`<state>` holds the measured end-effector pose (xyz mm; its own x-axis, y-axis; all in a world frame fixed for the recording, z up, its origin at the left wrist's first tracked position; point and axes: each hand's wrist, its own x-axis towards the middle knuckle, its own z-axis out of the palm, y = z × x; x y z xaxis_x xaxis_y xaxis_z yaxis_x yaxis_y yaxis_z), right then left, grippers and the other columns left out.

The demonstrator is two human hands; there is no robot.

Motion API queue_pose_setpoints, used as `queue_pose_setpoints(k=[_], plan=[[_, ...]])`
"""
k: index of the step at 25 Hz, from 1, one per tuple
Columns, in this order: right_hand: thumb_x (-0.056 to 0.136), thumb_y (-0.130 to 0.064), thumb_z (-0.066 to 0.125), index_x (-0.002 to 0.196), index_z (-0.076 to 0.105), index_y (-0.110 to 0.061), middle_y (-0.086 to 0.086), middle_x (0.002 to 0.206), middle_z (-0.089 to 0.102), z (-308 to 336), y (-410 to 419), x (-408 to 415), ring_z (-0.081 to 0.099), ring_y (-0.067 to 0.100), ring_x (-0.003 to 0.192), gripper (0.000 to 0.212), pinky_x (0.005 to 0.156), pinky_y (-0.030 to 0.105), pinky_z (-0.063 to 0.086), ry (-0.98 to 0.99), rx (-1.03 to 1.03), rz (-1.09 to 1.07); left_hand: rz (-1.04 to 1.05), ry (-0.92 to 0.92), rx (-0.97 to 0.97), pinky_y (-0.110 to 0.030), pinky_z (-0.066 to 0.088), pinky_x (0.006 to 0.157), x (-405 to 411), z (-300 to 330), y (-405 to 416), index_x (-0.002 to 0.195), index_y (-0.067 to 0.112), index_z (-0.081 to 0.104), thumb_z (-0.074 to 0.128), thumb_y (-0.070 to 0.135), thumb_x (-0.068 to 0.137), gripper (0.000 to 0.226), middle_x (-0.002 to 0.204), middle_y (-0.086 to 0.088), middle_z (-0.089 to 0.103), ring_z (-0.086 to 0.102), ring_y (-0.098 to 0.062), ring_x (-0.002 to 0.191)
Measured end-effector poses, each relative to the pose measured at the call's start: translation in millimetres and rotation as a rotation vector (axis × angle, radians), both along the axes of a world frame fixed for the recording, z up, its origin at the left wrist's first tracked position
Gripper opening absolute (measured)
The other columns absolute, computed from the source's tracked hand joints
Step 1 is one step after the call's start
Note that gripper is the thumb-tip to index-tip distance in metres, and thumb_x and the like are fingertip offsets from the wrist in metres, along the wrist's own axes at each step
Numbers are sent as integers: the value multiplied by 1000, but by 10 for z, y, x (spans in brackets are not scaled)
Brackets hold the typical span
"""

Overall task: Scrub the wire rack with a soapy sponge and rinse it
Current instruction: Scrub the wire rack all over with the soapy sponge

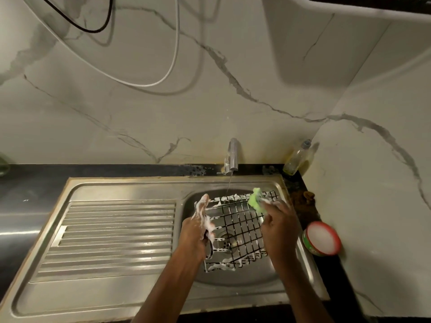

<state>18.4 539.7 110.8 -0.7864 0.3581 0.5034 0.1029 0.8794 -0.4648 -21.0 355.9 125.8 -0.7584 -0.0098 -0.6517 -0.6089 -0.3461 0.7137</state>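
Your foam-covered left hand (201,226) grips the black wire grid rack's (240,227) left edge over the steel sink basin (233,279); your right hand (277,223) clamps the green sponge (256,199) against its far rim.

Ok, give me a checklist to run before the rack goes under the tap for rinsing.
1. Rack held firmly: ok. The left hand grips the left edge of the wire rack over the sink.
2. Sponge in hand: ok. The right hand holds the green sponge on the far edge.
3. Water running: ok. A thin stream falls from the tap.
4. Whole rack soaped: not ok. Foam shows along the far, near and left edges; the middle wires look bare.
5. Drain clear: cannot tell, the rack covers it.
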Motion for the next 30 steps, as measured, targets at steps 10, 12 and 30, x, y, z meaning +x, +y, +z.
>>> queue_pose_setpoints(k=[10,12,30], plan=[[80,7,63,120,68,-11,11,113,63,32,-122,-25,65,25,94,45,60,28,60,-8,-113,19,132,-65,76,-50,58,89,21,267,132,94,14,66,63,35,100,22,89,-13,59,59,-23,79],[80,8,65,120,69,-13,6,99,64,54,-347,18,60,18,81,45,56,20,52,23,-142,31,130,-17,74,-54,53,100,55,281,143,102,11,66,59,32,102,22,93,-11,59,59,-24,84],[79,10,58,111,71,-7,11,100,65,-34,-28,51,62,25,91,39,60,28,57,61,17,147,92,-28,141,-26,52,49,-32,103,90,107,14,69,55,33,103,24,86,-11,61,52,-21,62]])
